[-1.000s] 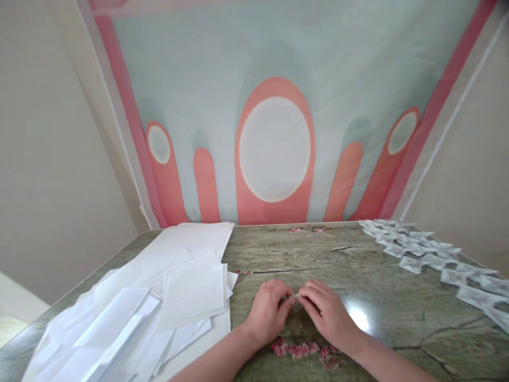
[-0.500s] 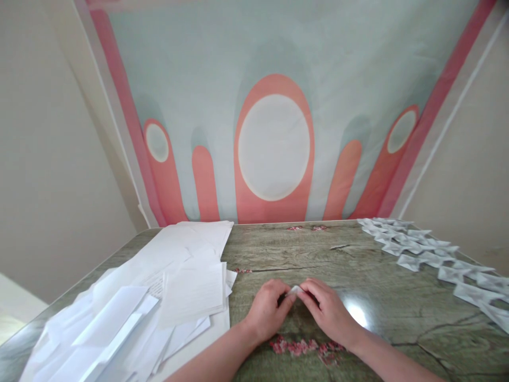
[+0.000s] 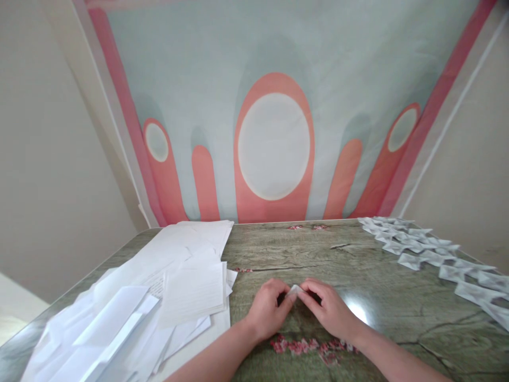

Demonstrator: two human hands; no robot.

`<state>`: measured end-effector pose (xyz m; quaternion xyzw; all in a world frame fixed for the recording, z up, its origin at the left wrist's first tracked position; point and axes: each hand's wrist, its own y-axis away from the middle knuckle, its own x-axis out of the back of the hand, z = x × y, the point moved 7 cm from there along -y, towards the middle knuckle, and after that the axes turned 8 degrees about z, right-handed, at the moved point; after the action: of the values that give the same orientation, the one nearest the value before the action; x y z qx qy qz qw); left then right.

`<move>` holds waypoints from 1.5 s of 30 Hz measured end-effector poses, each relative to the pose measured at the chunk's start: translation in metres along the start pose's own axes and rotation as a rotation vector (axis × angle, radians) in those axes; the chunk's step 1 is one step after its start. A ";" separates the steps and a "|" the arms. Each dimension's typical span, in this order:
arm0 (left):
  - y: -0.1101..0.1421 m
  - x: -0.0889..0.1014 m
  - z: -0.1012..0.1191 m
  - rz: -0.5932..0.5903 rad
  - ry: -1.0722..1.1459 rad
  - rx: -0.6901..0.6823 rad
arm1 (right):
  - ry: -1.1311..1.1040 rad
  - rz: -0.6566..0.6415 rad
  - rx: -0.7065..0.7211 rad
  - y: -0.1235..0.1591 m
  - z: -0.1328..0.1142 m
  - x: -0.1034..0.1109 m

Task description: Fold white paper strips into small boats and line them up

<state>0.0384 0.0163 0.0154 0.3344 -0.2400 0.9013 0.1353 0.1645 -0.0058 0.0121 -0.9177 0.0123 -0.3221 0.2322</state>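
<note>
My left hand (image 3: 267, 309) and my right hand (image 3: 328, 309) meet near the front middle of the table (image 3: 358, 270). Both are closed in a pinch on one small folded piece of white paper (image 3: 295, 289), of which only a corner shows between the fingertips. The hands rest low, close to the tabletop. A loose pile of white paper sheets (image 3: 167, 297) lies just left of my left hand. A row of several small folded white paper shapes (image 3: 429, 254) runs along the right side of the table.
The table has a green-grey wood-grain top with small red flower prints (image 3: 306, 347) under my wrists. Behind it hangs a cloth (image 3: 274, 143) with pink arches and pale ovals. Beige walls stand on both sides.
The folded paper has risen slightly between my fingertips, and a white corner now shows. The view has shifted a little; my hands stay in the same place.
</note>
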 end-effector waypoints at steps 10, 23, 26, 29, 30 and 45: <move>-0.002 -0.002 -0.004 -0.025 0.022 0.041 | -0.065 -0.062 -0.058 0.000 0.003 -0.005; -0.003 -0.003 -0.008 0.003 0.087 0.082 | -0.132 -0.032 -0.078 -0.004 0.010 -0.001; -0.004 -0.003 -0.012 0.020 0.158 0.124 | -0.142 -0.008 -0.121 -0.004 0.016 0.000; -0.005 -0.002 -0.016 0.049 0.212 0.154 | -0.158 0.010 -0.160 -0.004 0.019 0.001; -0.005 -0.001 -0.017 0.058 0.220 0.160 | -0.164 0.011 -0.166 -0.004 0.019 0.002; -0.003 -0.002 -0.010 0.000 0.130 0.100 | -0.152 0.004 -0.106 -0.004 0.006 0.004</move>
<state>0.0362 0.0241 0.0087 0.2814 -0.1855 0.9319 0.1338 0.1705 -0.0008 0.0118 -0.9505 0.0133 -0.2498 0.1841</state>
